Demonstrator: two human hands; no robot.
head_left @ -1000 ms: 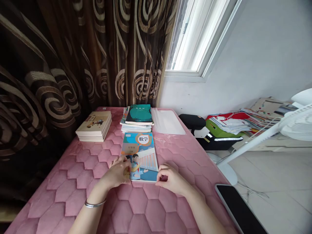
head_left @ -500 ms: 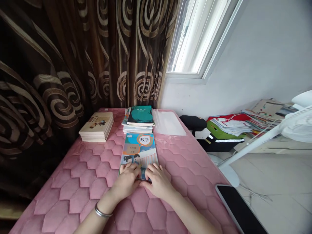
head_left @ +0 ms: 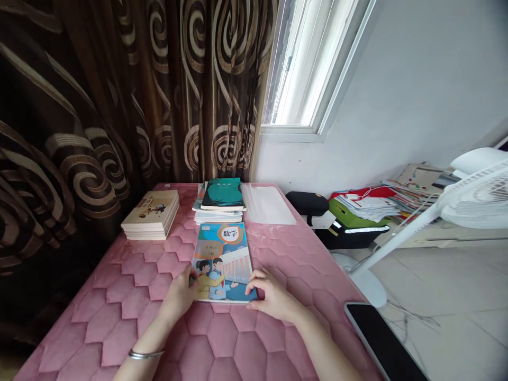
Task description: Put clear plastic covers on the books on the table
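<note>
A blue maths textbook [head_left: 222, 264], its cover showing two cartoon children, lies flat on the pink quilted cover [head_left: 222, 338] in front of me. At its lower left edge is my left hand [head_left: 180, 296], fingers curled against the side; part of its grip is hidden. My right hand [head_left: 272, 296] grips the lower right corner, with the fingers over the cover and the thumb at the bottom edge. Just beyond the textbook stands a stack of books [head_left: 222, 216], topped by a teal book [head_left: 223, 193].
A neat pile of beige books [head_left: 153, 211] sits at the back left. White sheets [head_left: 268, 203] lie to the right of the teal-topped stack. A phone-like black slab [head_left: 381, 338] rests at the right edge. Beyond that edge stands a white fan [head_left: 432, 211].
My hands have moved apart from the middle of the textbook's bottom edge to its two sides, uncovering the lower cover. The view has shifted slightly.
</note>
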